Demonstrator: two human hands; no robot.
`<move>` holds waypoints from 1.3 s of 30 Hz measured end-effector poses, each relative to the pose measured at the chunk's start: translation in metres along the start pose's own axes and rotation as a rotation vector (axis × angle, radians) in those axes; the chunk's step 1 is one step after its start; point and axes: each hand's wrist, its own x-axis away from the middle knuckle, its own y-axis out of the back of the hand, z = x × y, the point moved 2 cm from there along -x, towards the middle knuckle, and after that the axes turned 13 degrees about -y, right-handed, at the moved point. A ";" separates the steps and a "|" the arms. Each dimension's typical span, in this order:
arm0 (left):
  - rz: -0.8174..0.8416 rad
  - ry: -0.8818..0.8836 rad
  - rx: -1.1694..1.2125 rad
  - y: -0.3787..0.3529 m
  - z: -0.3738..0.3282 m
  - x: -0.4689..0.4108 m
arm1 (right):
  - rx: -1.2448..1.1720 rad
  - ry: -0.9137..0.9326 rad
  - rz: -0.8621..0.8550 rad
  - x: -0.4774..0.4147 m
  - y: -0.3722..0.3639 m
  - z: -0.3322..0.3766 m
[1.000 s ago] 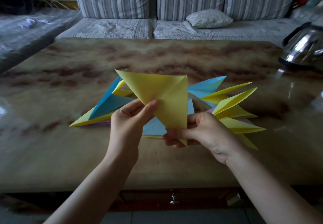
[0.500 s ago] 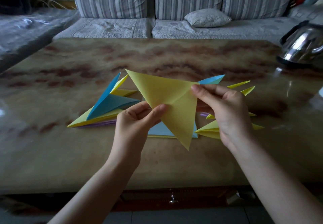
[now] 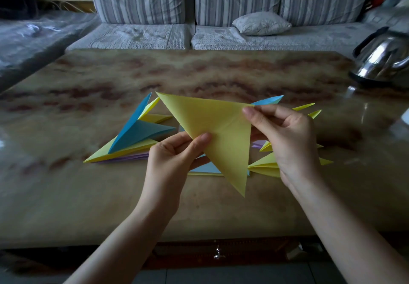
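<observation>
So the yellow paper triangle [image 3: 221, 133] is up off the surface [image 3: 66, 195], held in the air between both hands, with its long point hanging down toward me. My left hand [image 3: 172, 162] has its grip closed on the lower left edge, thumb on the front and fingers behind. My right hand [image 3: 290, 137] pinches the top right corner with a fingertip on the front face, so that grip is closed on the paper too.

Right under and behind the triangle there's a pile of folded pieces [image 3: 137, 133] in blue, yellow and purple lying on the marbled surface. The right hand covers part of the yellow pointy ones [image 3: 263, 166].

A shiny steel kettle [image 3: 382, 58] stands at the far right edge, well apart from everything. Behind the surface is a striped sofa [image 3: 141, 35] with a small pillow [image 3: 261, 23] on it.
</observation>
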 end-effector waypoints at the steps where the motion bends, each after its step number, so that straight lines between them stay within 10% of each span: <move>1: -0.001 -0.001 -0.001 0.000 0.000 0.000 | 0.001 0.002 -0.001 0.000 0.000 0.000; 39: 0.086 0.191 -0.021 -0.009 -0.003 0.005 | 0.047 0.058 -0.063 -0.002 0.007 0.000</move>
